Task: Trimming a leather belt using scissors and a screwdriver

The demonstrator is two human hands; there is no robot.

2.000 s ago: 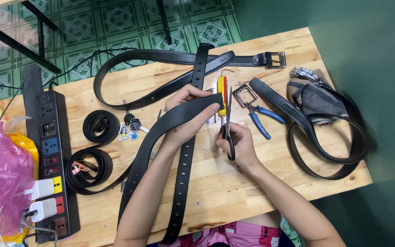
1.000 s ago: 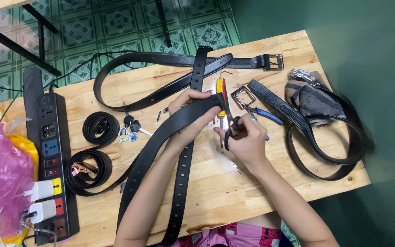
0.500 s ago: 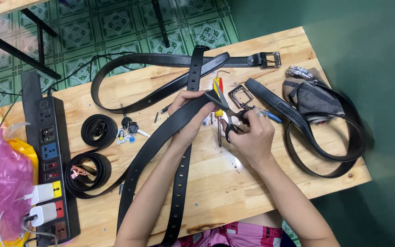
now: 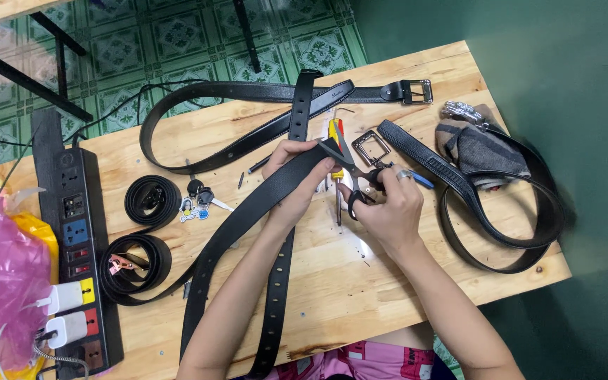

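The left hand point(image 4: 297, 179) grips the end of a black belt point(image 4: 248, 218), which trails down and away past the left forearm. The right hand point(image 4: 388, 207) is closed through the handles of black scissors point(image 4: 350, 172), whose blades meet the belt end between the two hands. Just beyond the fingers lie a screwdriver point(image 4: 335, 141) and a loose metal buckle point(image 4: 371, 146).

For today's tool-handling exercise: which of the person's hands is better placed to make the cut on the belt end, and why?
Probably the right hand: it already grips the scissors, blades at the black belt end. The left hand only steadies the belt.
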